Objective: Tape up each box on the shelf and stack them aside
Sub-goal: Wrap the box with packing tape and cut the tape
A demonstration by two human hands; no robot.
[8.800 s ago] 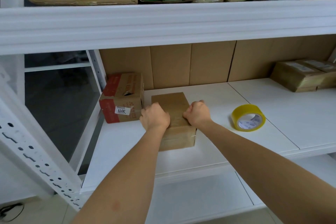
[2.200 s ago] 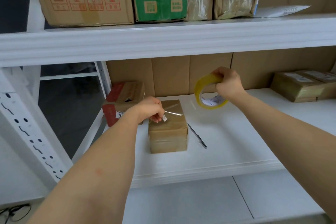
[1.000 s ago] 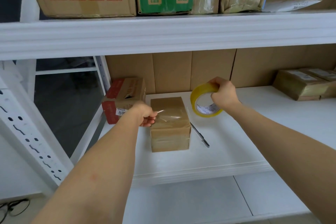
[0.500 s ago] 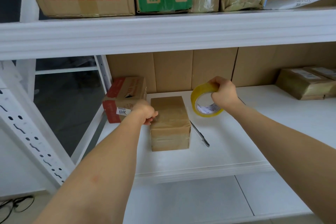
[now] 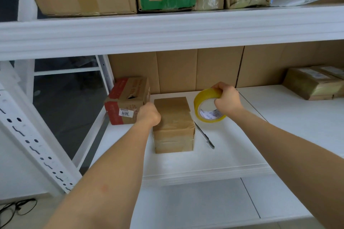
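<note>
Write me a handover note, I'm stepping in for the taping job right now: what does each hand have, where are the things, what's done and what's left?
Left hand: at the plain brown box's upper left edge, fingers hidden; it seems to press tape there.
Right hand: holds the yellow tape roll just right of the box, off the shelf.
Cutter: on the shelf, right of the box.
Red-and-brown box: left of it, top torn open.
Done: tape already wraps the brown box's front.
Left: finish this strip, cut, stack aside, tape the next box.

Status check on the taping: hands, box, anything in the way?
Left hand against the plain box, left top edge; grip unclear. Right hand grips tape roll above the shelf. Knife lies right of the box; red-printed box sits close on its left.
</note>
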